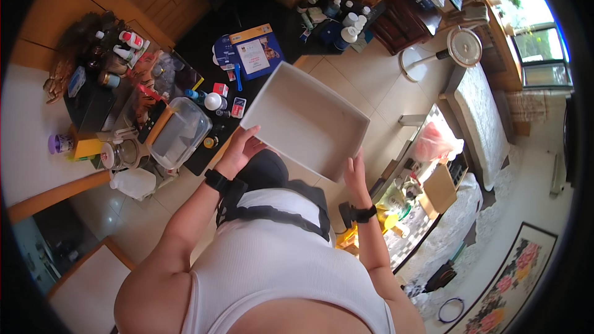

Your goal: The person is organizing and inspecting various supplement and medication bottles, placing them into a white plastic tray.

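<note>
A shallow, white rectangular box (309, 117), open at the top with its bare grey-white inside facing me, is held tilted between my hands. My left hand (241, 150) grips its near left corner, the thumb on the rim and the fingers reaching underneath. At the near right corner my right hand (356, 176) clasps the side wall, and some of its fingers are hidden behind it. Just beyond the box, a blue booklet-like package (257, 52) and a blue comb-like item (238, 78) lie on the black tabletop (210, 31).
Left of me stand a clear plastic container (180, 133), a white pill bottle (214, 101) and a glass jar (120, 154). White bottles (348, 36) cluster at the far side. To the right are a cluttered low table (411, 229), a round stool (464, 47) and a covered bench (476, 124).
</note>
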`<state>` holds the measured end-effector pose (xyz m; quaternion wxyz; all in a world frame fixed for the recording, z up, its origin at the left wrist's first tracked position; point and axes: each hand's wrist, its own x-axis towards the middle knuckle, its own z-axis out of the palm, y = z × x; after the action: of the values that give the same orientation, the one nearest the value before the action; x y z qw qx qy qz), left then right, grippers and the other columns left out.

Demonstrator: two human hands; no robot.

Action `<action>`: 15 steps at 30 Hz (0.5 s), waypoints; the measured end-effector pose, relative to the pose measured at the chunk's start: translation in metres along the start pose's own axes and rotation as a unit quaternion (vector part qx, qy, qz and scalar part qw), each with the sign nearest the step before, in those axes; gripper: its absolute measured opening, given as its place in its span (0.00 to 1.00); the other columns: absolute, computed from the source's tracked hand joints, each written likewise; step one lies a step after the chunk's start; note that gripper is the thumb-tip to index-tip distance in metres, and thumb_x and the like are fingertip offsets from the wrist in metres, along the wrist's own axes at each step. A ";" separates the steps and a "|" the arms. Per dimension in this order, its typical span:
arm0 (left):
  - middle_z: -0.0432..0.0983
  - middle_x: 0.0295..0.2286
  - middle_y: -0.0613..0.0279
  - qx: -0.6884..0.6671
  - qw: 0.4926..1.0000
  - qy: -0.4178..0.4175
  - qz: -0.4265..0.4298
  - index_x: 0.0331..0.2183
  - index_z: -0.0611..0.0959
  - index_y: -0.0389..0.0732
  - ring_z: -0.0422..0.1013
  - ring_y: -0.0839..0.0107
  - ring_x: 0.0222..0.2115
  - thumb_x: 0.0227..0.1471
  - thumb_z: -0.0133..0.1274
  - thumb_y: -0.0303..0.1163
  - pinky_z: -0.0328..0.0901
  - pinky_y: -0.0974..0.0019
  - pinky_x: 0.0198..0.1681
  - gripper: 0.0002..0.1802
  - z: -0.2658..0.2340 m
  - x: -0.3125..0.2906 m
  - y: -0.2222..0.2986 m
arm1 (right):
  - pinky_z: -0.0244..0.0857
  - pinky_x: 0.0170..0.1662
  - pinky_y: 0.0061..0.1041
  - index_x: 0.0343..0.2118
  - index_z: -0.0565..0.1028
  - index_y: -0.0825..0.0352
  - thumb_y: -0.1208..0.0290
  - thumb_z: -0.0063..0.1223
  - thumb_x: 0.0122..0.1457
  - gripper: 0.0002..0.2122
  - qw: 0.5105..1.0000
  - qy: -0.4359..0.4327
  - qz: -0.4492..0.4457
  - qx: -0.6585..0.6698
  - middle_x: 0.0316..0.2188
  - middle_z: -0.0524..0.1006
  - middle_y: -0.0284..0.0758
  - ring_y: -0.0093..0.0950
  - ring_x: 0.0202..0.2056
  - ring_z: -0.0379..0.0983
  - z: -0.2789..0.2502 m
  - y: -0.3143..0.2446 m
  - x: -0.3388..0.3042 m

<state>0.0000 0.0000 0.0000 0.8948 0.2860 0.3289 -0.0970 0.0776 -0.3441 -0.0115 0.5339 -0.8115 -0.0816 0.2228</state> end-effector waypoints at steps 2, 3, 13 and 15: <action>0.74 0.46 0.59 -0.008 1.000 -0.006 -0.011 0.52 0.72 0.42 0.72 0.64 0.46 0.55 0.55 0.35 0.70 0.56 0.49 0.24 0.009 -0.024 -0.026 | 0.56 0.60 0.34 0.65 0.47 0.67 0.78 0.37 0.62 0.28 0.999 0.002 -0.030 -0.026 0.59 0.62 0.47 0.41 0.59 0.62 -0.004 0.011 -0.019; 0.74 0.46 0.59 0.019 0.998 -0.043 0.043 0.52 0.72 0.42 0.72 0.64 0.46 0.55 0.55 0.35 0.70 0.56 0.49 0.24 0.025 0.072 0.073 | 0.56 0.60 0.34 0.65 0.47 0.67 0.78 0.37 0.62 0.28 0.995 0.026 -0.096 -0.017 0.59 0.62 0.47 0.41 0.59 0.62 0.023 -0.026 0.127; 0.73 0.44 0.58 0.035 0.963 0.227 0.140 0.52 0.69 0.40 0.75 0.65 0.42 0.52 0.45 0.31 0.75 0.59 0.40 0.24 -0.018 0.058 0.057 | 0.71 0.32 0.24 0.48 0.73 0.69 0.59 0.44 0.65 0.18 0.972 -0.215 0.062 -0.069 0.27 0.80 0.40 0.27 0.30 0.79 0.031 -0.055 0.293; 0.71 0.47 0.57 0.060 0.954 0.249 0.156 0.55 0.65 0.39 0.73 0.62 0.44 0.52 0.44 0.31 0.74 0.55 0.42 0.27 -0.002 0.051 0.060 | 0.73 0.31 0.25 0.48 0.74 0.68 0.58 0.47 0.63 0.19 0.946 -0.247 0.193 -0.082 0.27 0.80 0.40 0.24 0.31 0.79 0.038 -0.021 0.348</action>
<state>0.0595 0.0512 -0.0075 0.7695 0.4019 0.4865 0.0984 0.3713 -0.1755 -0.1005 0.3756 -0.7724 -0.0708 0.5073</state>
